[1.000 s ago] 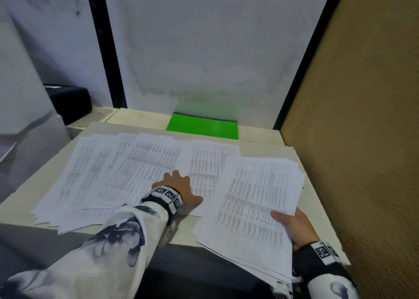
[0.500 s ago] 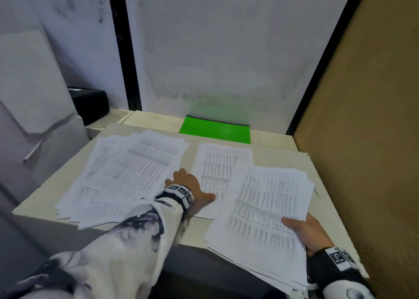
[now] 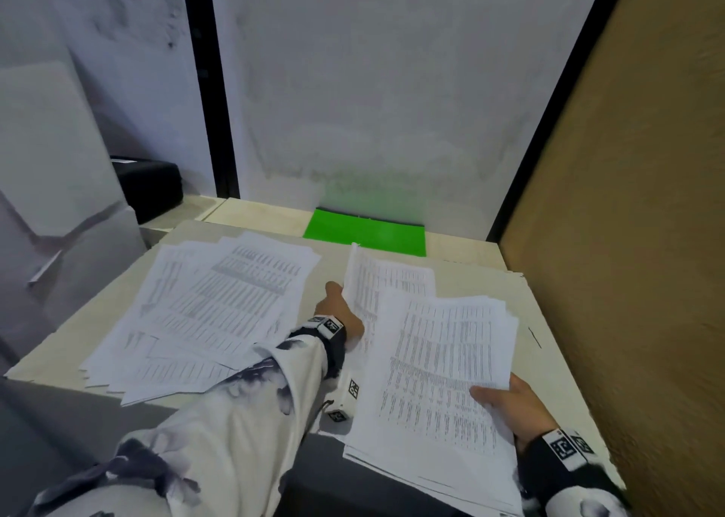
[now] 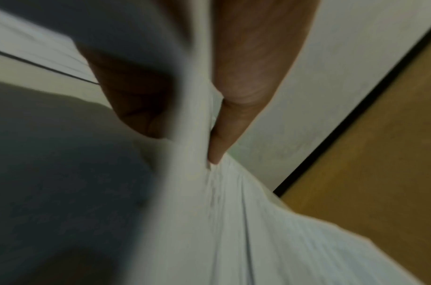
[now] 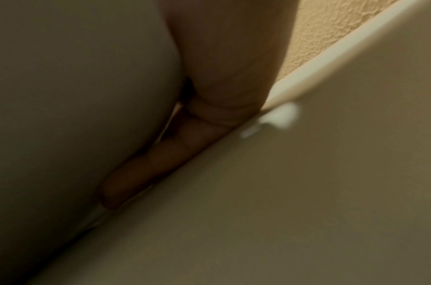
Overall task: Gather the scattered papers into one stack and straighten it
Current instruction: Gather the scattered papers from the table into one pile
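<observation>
Printed white sheets cover a beige table. A loose spread of papers lies on its left half. My left hand pinches the left edge of a single sheet at the table's middle, and that edge is lifted off the surface. The left wrist view shows thumb and fingers clamped on the pale paper. My right hand grips a thick gathered stack at its near right corner, thumb on top. That stack overhangs the table's front edge. In the right wrist view fingers lie under the stack's underside.
A green folder lies flat at the table's far edge against the white wall. A tan textured panel stands close along the right side. A black device sits on a ledge at the far left.
My left hand lay flat on the middle sheet; now it has taken that sheet by its left edge and raised it. The right hand still holds the stack.
</observation>
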The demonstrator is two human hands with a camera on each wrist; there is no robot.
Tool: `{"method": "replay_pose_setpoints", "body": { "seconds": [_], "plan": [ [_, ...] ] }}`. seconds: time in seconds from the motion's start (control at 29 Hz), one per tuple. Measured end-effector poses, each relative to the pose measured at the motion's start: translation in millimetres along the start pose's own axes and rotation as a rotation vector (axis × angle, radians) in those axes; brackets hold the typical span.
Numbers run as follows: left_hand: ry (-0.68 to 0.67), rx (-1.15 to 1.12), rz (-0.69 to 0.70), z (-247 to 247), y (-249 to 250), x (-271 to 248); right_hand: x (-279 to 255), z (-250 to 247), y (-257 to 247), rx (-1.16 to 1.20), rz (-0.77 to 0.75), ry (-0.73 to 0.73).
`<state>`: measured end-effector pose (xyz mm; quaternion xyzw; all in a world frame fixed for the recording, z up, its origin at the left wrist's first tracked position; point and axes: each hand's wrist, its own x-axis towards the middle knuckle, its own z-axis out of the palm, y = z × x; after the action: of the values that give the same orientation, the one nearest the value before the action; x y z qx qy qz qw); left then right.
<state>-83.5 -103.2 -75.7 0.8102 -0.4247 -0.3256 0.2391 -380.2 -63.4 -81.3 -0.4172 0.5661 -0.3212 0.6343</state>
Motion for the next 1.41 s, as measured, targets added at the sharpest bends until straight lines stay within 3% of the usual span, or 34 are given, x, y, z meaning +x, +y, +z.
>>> {"method": "replay_pose_setpoints", "body": {
  "seconds": [0.17, 0.24, 0.31, 0.38, 0.48, 0.59, 0.72, 0.9, 0.96, 1.07, 1.17, 1.27, 1.41],
  "plan": [
    [0.225, -0.19, 0.315, -74.9, 23.1, -19.5, -3.0, -3.4, -3.3, 0.021, 0.013, -0.004],
    [0.249, -0.356, 0.456, -111.6, 33.0, -28.0, 0.4, -5.3, -3.4, 0.041, 0.02, -0.005],
    [0.162, -0.603, 0.582, -138.8, 40.8, -33.5, 3.0, -3.6, -4.0, 0.057, 0.03, -0.002],
    [-0.005, -0.868, 0.621, -146.2, 45.4, -37.4, 5.2, 1.2, -3.7, 0.075, 0.036, -0.014],
    [-0.083, -0.797, 0.527, -122.7, 38.4, -45.8, 6.8, 16.7, -0.9, 0.104, 0.069, -0.023],
    [-0.149, -0.425, 0.45, -65.6, 2.5, -47.4, 8.2, 33.7, 4.4, 0.184, 0.111, 0.021],
    [-0.281, 0.129, 0.299, -14.2, -44.6, -56.1, 5.4, 46.0, 1.2, 0.419, 0.191, -0.064],
    [-0.37, 0.179, 0.2, -25.3, -43.8, -52.9, 14.1, 49.8, 6.0, 0.196, 0.06, -0.025],
    [-0.327, 0.161, 0.174, -54.6, -43.2, -37.4, 14.8, 52.5, 5.7, 0.172, 0.006, -0.054],
    [-0.082, 0.253, 0.104, -114.1, -67.7, -5.8, 21.1, 56.4, 7.9, 0.202, -0.028, -0.074],
    [0.127, 0.443, -0.132, -166.9, -112.1, 21.3, 31.3, 62.9, 13.7, 0.243, -0.023, -0.064],
    [0.186, 0.487, -0.342, -189.4, -160.4, 31.5, 41.4, 73.1, 14.2, 0.255, -0.022, -0.057],
    [0.252, 0.452, -0.414, -184.7, -184.9, 28.1, 52.9, 89.2, 11.4, 0.236, -0.015, -0.075]
  ]
}}
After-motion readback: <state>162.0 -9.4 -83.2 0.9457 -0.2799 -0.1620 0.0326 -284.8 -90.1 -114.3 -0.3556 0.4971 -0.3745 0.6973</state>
